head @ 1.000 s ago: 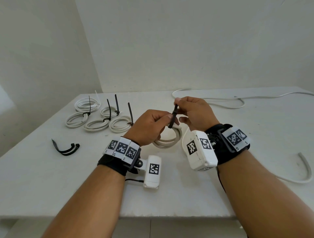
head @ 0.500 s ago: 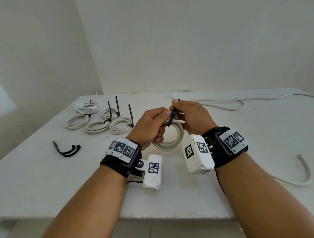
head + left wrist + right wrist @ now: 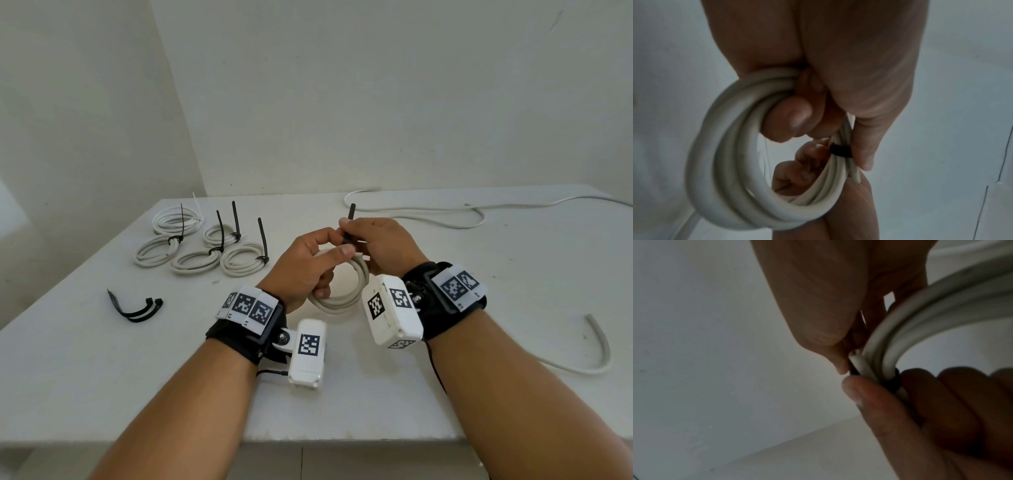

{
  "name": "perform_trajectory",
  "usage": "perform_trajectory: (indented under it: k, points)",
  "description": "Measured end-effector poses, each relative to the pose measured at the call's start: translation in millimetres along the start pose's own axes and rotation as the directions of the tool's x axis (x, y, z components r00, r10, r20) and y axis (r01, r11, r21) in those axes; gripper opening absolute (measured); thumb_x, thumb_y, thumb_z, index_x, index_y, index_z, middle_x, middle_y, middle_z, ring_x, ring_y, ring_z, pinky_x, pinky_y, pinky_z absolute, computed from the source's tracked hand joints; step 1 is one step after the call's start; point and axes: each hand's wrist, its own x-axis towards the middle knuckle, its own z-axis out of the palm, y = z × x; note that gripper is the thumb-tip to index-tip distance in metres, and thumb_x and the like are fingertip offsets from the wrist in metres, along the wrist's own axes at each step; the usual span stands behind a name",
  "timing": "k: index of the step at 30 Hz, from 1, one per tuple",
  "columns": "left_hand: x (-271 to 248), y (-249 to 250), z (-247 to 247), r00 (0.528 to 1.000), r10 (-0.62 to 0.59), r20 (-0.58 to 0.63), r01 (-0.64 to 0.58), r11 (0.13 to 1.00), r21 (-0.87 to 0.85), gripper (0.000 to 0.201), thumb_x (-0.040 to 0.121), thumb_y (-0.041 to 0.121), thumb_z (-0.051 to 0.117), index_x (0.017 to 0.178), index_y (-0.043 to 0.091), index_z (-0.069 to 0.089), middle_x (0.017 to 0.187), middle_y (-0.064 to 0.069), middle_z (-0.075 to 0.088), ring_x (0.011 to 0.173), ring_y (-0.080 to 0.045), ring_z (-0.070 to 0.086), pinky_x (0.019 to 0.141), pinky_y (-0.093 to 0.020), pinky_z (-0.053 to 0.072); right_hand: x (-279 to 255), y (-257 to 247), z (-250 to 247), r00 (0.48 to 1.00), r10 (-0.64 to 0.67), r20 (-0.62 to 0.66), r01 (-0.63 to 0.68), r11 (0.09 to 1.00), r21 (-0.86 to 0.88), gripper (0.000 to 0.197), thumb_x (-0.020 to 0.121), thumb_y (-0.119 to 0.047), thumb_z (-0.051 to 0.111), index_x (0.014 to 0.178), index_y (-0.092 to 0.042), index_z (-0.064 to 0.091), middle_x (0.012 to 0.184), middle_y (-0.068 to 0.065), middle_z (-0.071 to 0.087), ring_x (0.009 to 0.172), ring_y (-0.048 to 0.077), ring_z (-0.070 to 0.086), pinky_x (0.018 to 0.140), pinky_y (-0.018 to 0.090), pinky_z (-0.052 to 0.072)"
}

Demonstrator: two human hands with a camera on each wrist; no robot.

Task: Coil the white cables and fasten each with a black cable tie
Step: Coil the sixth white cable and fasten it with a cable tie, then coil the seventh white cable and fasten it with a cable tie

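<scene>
Table: a white top set into a corner of pale walls; it carried every item listed below.
Loose cables: one uncoiled white cable ran along the far edge, and a second curved near the right edge, well apart from the hands.
Finished coils: five white coils lay grouped at the far left, each cinched by a black tie whose tail stood up.
Coil in hand: a white coil of several turns was held above the table between the two hands, at the centre of the head view; in the left wrist view its loops hung below the palm.
Left hand: fingers were curled through the coil, gripping the bundled turns, with the thumb pressed along them.
Right hand: closed in a pinch on the tie's tail, just above the coil.
Black cable tie: wrapped around the bundled turns, seen as a dark band in the left wrist view and the right wrist view; its tail pointed up past the right fingertips.
Spare ties: a few black ties lay on the table at the near left, apart from the coils.
</scene>
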Motion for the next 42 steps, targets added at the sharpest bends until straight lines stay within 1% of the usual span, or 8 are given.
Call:
perform_trajectory:
  k: [10, 15, 17, 20, 23, 26, 35, 42]
  points:
    - [-2, -2, -4, 1.000, -0.020, 0.024, 0.021, 0.999, -0.036, 0.017, 0.099, 0.009, 0.054, 0.085, 0.015, 0.048, 0.046, 0.007, 0.025, 0.035, -0.007, 0.017, 0.038, -0.015, 0.022, 5, 1, 10, 0.993, 0.055, -0.100, -0.061, 0.997, -0.055, 0.029, 0.095, -0.023, 0.064, 0.090, 0.004, 0.072, 0.064, 0.006, 0.064, 0.043, 0.010, 0.056, 0.045, 0.020, 0.046]
    - [-1, -4, -6, 0.995, -0.005, -0.097, 0.005, 1.000, 0.003, 0.009, 0.098, 0.012, 0.058, 0.089, 0.009, 0.055, 0.048, 0.005, 0.026, 0.037, -0.009, 0.020, 0.041, -0.018, 0.022, 16, -12, -7, 0.983, 0.179, -0.027, -0.180, 0.955, -0.235, 0.039, 0.096, -0.040, 0.059, 0.093, -0.004, 0.074, 0.080, 0.004, 0.071, 0.070, 0.019, 0.067, 0.070, 0.031, 0.052]
    - [3, -3, -7, 0.979, 0.034, -0.200, -0.028, 0.999, 0.033, 0.010, 0.099, 0.015, 0.054, 0.095, 0.007, 0.057, 0.049, 0.006, 0.032, 0.040, -0.011, 0.024, 0.043, -0.022, 0.026, 24, -14, -26, 0.977, 0.182, -0.112, -0.213, 0.866, -0.453, 0.037, 0.093, -0.044, 0.059, 0.091, -0.010, 0.072, 0.085, 0.002, 0.070, 0.075, 0.019, 0.065, 0.067, 0.030, 0.049]
    - [12, 1, -13, 0.954, 0.029, -0.297, -0.028, 1.000, 0.007, 0.018, 0.101, 0.013, 0.038, 0.096, 0.007, 0.054, 0.058, 0.004, 0.042, 0.047, -0.010, 0.032, 0.047, -0.024, 0.032, 25, -16, -56, 0.964, 0.149, -0.218, -0.264, 0.519, -0.813, 0.042, 0.092, -0.047, 0.061, 0.111, -0.009, 0.064, 0.113, 0.013, 0.064, 0.097, 0.030, 0.061, 0.071, 0.031, 0.049]
    - [20, 0, -14, 0.938, 0.048, -0.343, 0.023, 0.980, 0.200, 0.023, 0.097, 0.010, 0.034, 0.097, 0.017, 0.057, 0.066, 0.002, 0.052, 0.055, -0.010, 0.043, 0.055, -0.024, 0.034, 13, -13, -84, 0.917, 0.249, -0.311, -0.379, 0.307, -0.873, 0.076, 0.088, -0.058, 0.063, 0.139, -0.004, 0.049, 0.145, 0.017, 0.050, 0.130, 0.033, 0.049, 0.103, 0.036, 0.041]
    - [32, 0, -10, 0.933, 0.070, -0.354, 0.067, 0.930, 0.361, 0.020, 0.099, 0.010, 0.037, 0.105, 0.014, 0.055, 0.070, 0.002, 0.057, 0.058, -0.003, 0.052, 0.052, -0.014, 0.038, 3, -6, -102, 0.866, 0.378, -0.327, -0.431, 0.234, -0.871, 0.082, 0.080, -0.072, 0.059, 0.129, -0.005, 0.056, 0.139, 0.015, 0.054, 0.127, 0.032, 0.052, 0.106, 0.038, 0.042]
    - [97, 3, -46, 0.936, 0.019, -0.352, 0.288, 0.534, 0.795, 0.027, 0.097, 0.015, 0.045, 0.119, 0.022, 0.059, 0.118, -0.007, 0.067, 0.096, -0.027, 0.063, 0.069, -0.026, 0.041, -5, -8, -106, 0.765, 0.561, -0.317, -0.547, 0.306, -0.779, 0.107, 0.080, -0.067, 0.064, 0.151, 0.003, 0.025, 0.155, 0.020, 0.035, 0.141, 0.036, 0.038, 0.108, 0.043, 0.040]
    - [131, -9, -64, 0.888, -0.067, -0.454, 0.459, 0.182, 0.870, 0.049, 0.096, 0.015, 0.054, 0.139, -0.001, 0.034, 0.128, -0.022, 0.057, 0.113, -0.037, 0.059, 0.082, -0.039, 0.047, -3, -11, -114, 0.824, 0.459, -0.332, -0.441, 0.151, -0.885, 0.104, 0.077, -0.075, 0.059, 0.150, -0.005, 0.033, 0.157, 0.017, 0.031, 0.145, 0.032, 0.031, 0.112, 0.037, 0.030]
